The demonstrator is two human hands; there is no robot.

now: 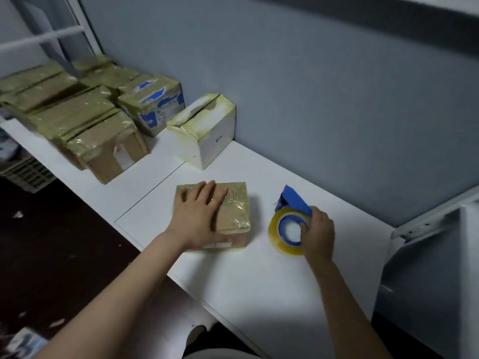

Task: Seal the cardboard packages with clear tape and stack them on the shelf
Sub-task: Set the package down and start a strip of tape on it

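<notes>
Right hand (pixel 317 229) curled round the tape dispenser (pixel 295 199), left hand (pixel 198 216) flat on a cardboard package (pixel 234 211).
Right fingers wrap the near side of the clear tape roll (pixel 274 229), which stands on edge on the white shelf (pixel 259 281), blue dispenser body pointing toward the wall. Left fingers lie straight and spread on the package's top, gripping nothing. The package rests on the shelf just left of the dispenser, not touching it, with glossy tape over its right half. Behind it stands a white box (pixel 207 130) with yellowed tape, and farther left a cluster of taped packages (pixel 85 117).
</notes>
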